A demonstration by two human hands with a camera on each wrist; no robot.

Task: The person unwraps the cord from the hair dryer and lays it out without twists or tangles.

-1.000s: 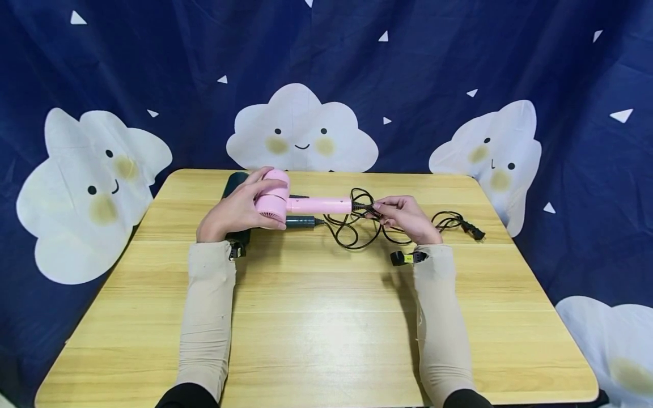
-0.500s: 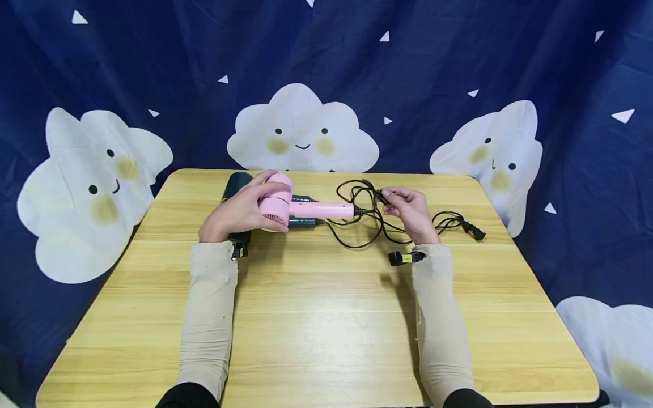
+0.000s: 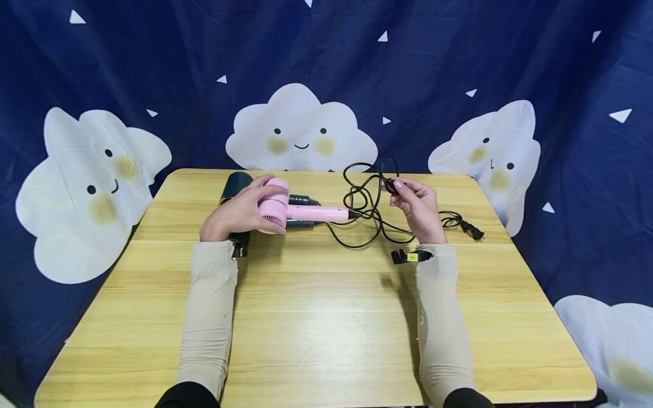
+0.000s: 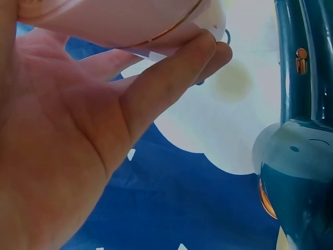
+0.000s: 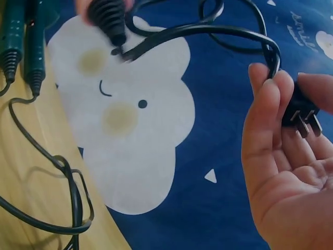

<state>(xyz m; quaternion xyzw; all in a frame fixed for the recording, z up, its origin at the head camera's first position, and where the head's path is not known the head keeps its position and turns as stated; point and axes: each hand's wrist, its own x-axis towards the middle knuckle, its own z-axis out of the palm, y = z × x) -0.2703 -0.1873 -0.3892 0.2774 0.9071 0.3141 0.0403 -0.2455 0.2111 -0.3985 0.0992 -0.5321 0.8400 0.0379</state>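
My left hand (image 3: 236,211) grips the head of a pink hair dryer (image 3: 320,213), thumb in front and fingers over the back. The handle points right, held above the table. In the left wrist view the palm (image 4: 57,135) lies beneath the dryer's pale pink, gold-lined body (image 4: 114,23). My right hand (image 3: 419,211) pinches a black two-pin plug (image 5: 301,110) between thumb and fingers. From it the black cord (image 5: 223,31) runs in loose loops to the end of the pink handle. Two dark green hair dryers (image 3: 236,183) lie behind, partly hidden by the left hand and pink dryer.
Green handles (image 3: 304,200) lie side by side, pointing right. Their black cords (image 3: 352,246) trail across the wooden table (image 3: 326,317). Another black plug (image 3: 471,230) lies near the table's right edge. A dark blue curtain (image 3: 408,68) with cloud faces hangs behind.
My right hand has moved right and up from beside the pink handle's end, lifting the plug and spreading cord loops higher. The pink dryer sinks slightly in the left hand's grip.
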